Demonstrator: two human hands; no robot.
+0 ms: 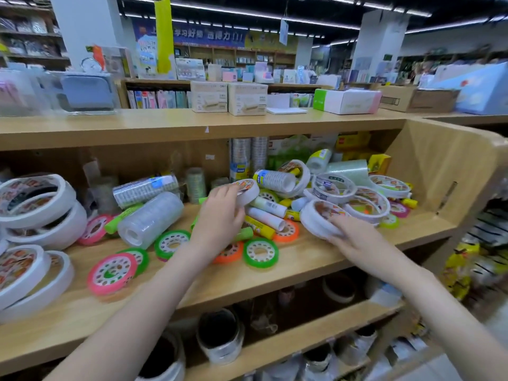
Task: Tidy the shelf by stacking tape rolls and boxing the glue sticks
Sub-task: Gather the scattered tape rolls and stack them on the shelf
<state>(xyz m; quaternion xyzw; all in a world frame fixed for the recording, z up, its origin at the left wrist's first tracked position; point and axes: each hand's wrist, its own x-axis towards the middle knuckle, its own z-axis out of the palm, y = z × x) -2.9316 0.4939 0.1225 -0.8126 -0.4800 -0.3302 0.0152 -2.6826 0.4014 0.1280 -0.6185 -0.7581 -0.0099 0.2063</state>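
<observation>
While shop aisles blur behind the wooden shelf, left hand grips a white tape roll, right hand clasps another roll

On the shelf, stacked tape rolls sit far left, flat tape discs lie along the front, and a jumbled pile of rolls and glue sticks fills the right.
</observation>
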